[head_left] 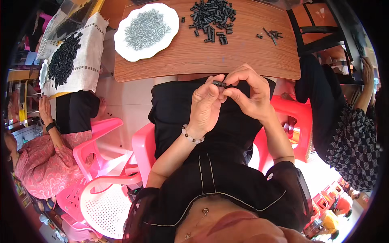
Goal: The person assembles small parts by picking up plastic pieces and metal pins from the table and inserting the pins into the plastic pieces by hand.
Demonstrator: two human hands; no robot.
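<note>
Over my lap, just short of the table's near edge, my left hand point(206, 103) pinches a small black plastic piece point(219, 84) between thumb and fingers. My right hand point(252, 94) meets it from the right, thumb and forefinger closed at the piece's end. Whatever sits between those right fingertips is too small to make out. On the table lies a pile of similar short black tubular pieces point(212, 16). To its left stands a white scalloped plate point(173, 20) heaped with tiny silvery pieces point(146, 29), perhaps springs. A few thin dark pins point(273, 35) lie to the right.
The brown wood-grain table point(247, 60) spans the far side. At left, a cloth-covered surface point(91, 52) bears another black heap point(64, 60), beside a seated person point(52, 154). Another person point(348, 137) sits at right. Pink chairs point(95, 141) and a red stool point(298, 117) stand around me.
</note>
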